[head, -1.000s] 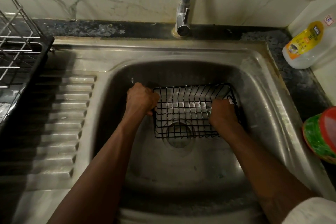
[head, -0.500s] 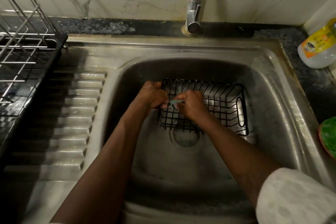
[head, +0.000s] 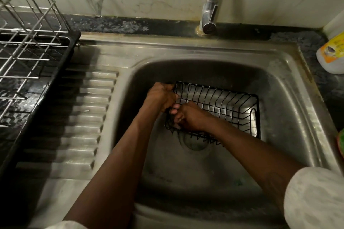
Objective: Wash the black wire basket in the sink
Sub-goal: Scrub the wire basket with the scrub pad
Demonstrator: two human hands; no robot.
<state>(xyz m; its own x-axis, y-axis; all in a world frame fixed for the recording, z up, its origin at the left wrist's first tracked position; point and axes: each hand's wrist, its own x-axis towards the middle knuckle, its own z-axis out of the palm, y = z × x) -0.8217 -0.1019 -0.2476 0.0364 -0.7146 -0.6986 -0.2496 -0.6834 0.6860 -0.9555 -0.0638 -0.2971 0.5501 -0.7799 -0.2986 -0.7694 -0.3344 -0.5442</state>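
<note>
black wire basket [head: 223,102] in sink [head: 279,83], over drain [head: 195,145]. left hand [head: 160,96] clenched round its left rim. right hand [head: 189,117] inside, fingers curled; grasp unclear, blurred.

Pale, faintly mottled right sleeve [head: 314,197], left sleeve [head: 65,226] alike; forearms, left hand [head: 160,96], right hand [head: 191,118] bare.

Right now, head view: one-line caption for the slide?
Left hand grips the left rim of the black wire basket in the steel sink; right hand reaches inside that end.
</note>
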